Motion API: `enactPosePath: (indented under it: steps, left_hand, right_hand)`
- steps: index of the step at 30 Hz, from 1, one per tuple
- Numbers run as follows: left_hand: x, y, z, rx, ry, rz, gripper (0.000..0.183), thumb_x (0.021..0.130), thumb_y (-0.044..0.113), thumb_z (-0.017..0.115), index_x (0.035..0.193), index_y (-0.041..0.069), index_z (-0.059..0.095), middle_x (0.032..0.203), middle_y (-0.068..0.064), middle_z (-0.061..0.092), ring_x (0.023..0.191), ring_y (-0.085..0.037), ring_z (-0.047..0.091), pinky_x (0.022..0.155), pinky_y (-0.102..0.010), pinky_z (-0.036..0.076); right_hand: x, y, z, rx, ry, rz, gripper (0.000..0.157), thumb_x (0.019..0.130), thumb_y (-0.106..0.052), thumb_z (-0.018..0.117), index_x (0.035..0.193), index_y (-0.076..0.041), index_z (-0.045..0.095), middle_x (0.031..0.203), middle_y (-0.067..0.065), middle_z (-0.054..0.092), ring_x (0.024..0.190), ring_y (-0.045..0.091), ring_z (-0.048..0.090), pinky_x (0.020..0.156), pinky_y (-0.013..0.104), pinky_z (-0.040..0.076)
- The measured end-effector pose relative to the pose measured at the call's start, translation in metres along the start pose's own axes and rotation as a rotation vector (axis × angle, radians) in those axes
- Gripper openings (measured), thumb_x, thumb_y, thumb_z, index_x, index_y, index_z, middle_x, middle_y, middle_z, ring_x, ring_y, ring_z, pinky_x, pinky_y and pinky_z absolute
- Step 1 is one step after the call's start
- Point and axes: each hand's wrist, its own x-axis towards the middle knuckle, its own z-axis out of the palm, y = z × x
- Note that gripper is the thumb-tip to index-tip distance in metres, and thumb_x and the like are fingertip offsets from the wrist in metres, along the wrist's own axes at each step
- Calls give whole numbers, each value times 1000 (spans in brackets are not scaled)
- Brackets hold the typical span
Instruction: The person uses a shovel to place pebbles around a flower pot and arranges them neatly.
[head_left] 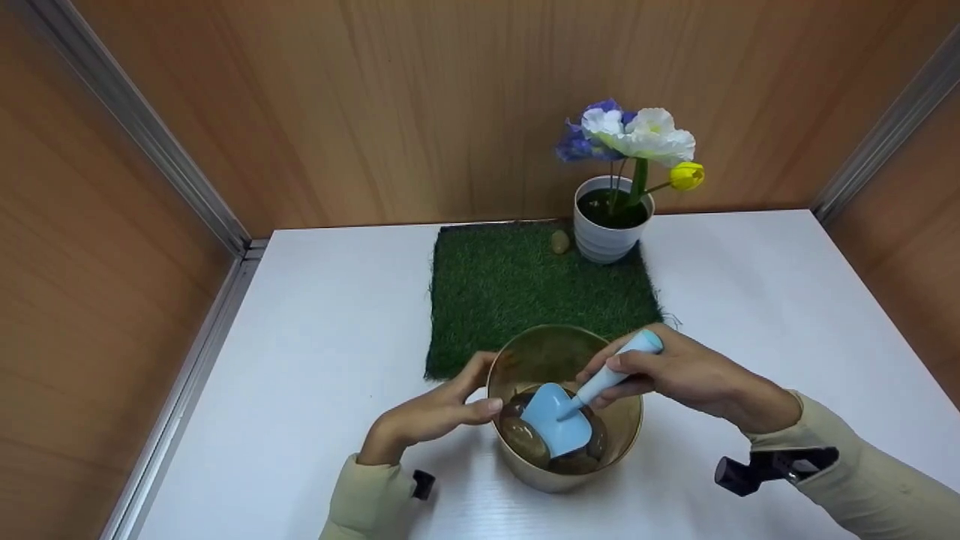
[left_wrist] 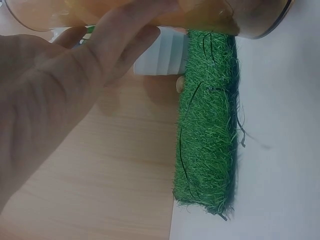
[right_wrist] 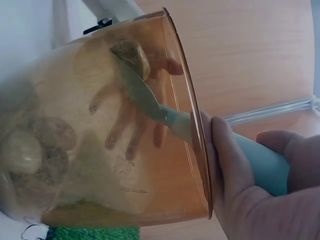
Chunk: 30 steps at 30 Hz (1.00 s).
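A light blue toy shovel (head_left: 556, 421) with a pale handle is in my right hand (head_left: 686, 375). The fingers and thumb wrap its handle, and the blade is inside a clear amber container (head_left: 555, 484). A large brown stone (head_left: 525, 442) lies against the blade's left edge; in the right wrist view this stone (right_wrist: 142, 60) shows beside the blade. More stones (right_wrist: 21, 151) lie at the container's bottom. My left hand (head_left: 431, 412) supports the container's left side, thumb at the rim. Through the wall, its fingers (right_wrist: 117, 125) appear spread and fairly straight.
A green turf mat (head_left: 517, 289) lies behind the container. On its back right part stand a white flowerpot (head_left: 606, 244) with purple, white and yellow flowers and a small stone (head_left: 559, 241). Wooden panels (head_left: 420, 112) enclose the white table (head_left: 322, 322).
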Motion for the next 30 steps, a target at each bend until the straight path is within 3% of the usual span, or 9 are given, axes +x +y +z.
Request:
enactPosePath:
  steps: [19,30]
  left_hand:
    - [0,0,0,0,13,-2,56,95,39,51,140,20,25,147,-1,24,137,-20,18,96,-42,38]
    - [-1,0,0,12,3,-8,57,93,42,51,139,22,25,147,-2,23,136,-20,19,95,-40,40]
  right_hand:
    - [-8,5,-3,117,34,-20,33,99,-11,43,116,15,55,120,29,54,101,38,60,89,37,46]
    - [-12,6,-7,165,67,-24,33,100,-12,43,118,13,54,120,28,53,104,42,57,91,40,44]
